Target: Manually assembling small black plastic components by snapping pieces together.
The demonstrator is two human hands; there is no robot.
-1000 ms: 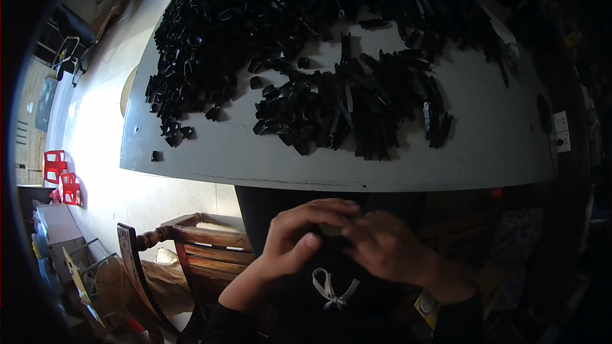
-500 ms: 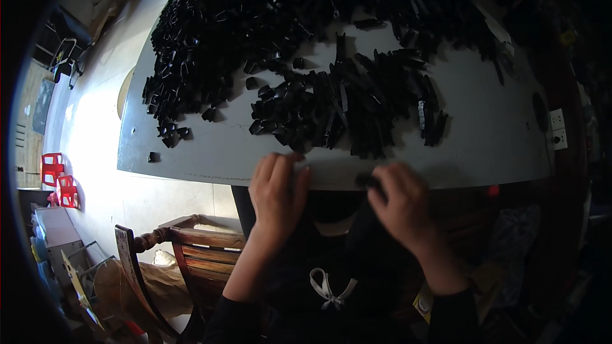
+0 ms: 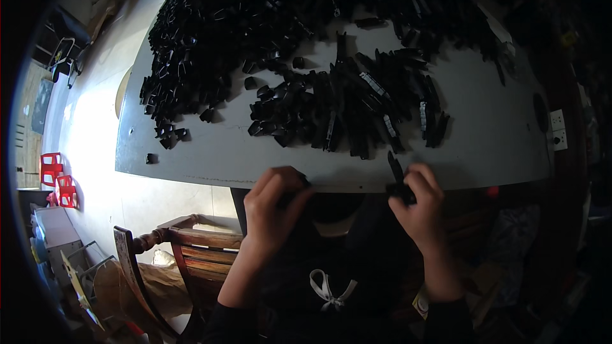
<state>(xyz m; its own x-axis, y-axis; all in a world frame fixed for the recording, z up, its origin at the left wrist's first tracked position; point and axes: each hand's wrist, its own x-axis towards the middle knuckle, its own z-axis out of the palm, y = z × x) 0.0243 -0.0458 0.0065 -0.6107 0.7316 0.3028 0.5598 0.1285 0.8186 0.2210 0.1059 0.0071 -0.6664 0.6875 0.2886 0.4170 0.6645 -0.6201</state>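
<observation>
My right hand [image 3: 421, 194] is closed at the table's front edge, gripping a black plastic piece [image 3: 395, 169]. A narrow, pointed strip of that piece sticks out beyond the fingers, and a blockier part sits by the thumb. My left hand [image 3: 274, 200] is curled at the same edge with thumb and fingers drawn together. A small dark piece [image 3: 303, 180] shows at its fingertips, mostly hidden by them. Just beyond both hands lie a heap of long black strips [image 3: 366, 105] and a cluster of short black cap-like pieces [image 3: 280, 108].
A large mound of black pieces [image 3: 197, 38] covers the far and left parts of the white table [image 3: 210, 146]. One small black piece [image 3: 151, 158] lies alone near the left corner. A wooden chair [image 3: 204, 251] stands at lower left, with red stools [image 3: 66, 191] farther off.
My right hand has shifted right, and the black strip in it now points away from me. My left hand has drawn back slightly. Several strips in the heap now lie differently.
</observation>
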